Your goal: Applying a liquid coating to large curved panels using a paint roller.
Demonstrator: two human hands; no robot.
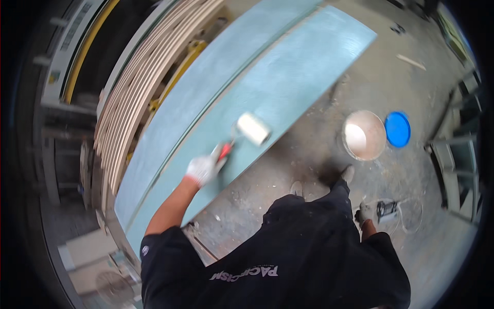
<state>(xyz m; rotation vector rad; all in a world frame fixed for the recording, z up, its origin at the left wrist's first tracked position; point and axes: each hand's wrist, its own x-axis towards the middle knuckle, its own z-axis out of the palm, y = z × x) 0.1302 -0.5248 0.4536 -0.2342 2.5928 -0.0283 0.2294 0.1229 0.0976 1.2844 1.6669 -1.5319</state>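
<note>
My left hand (204, 170), in a white glove with a red cuff, is closed round the red handle of a paint roller (253, 129). The roller's white sleeve rests over a long light-blue panel (303, 67), near its right-hand edge; whether it presses on the surface I cannot tell. My right hand (365, 212), gloved as well, hangs low on the right side of my body. Its fingers are small and blurred, so their pose is unclear. Just beyond it on the floor is a black device (387, 211) with a pale cord.
A second light-blue panel (206, 82) lies alongside, with stacked wooden strips (139, 98) to its left. On the concrete floor stand a whitish bucket (378, 134) with pale contents and a blue lid (398, 129). Metal frames (458, 149) line the right; a fan (114, 287) is lower left.
</note>
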